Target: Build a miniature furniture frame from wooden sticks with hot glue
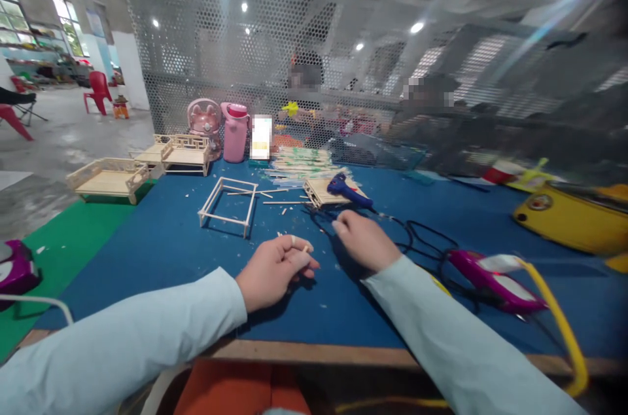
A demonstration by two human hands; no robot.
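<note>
My left hand [280, 270] is closed above the blue table mat [161, 271], its fingers pinched round a small pale wooden piece [306, 249]. To its right my right hand [366, 239] is curled, with its fingertips near the black cable; what they hold, if anything, is hidden. Just beyond the right hand a blue glue gun [349, 191] lies on a small slatted wooden piece [318, 194]. An open wooden frame on legs [248, 204] stands beyond the left hand, with thin loose sticks [284, 202] beside it.
Small wooden beds [110, 180] stand at the back left. A pink bottle [235, 133], a lit phone [260, 137] and a stick pile [304, 163] line the perforated screen [196, 42]. A purple power strip [500, 281] and yellow case [569, 215] lie right. People are behind the screen.
</note>
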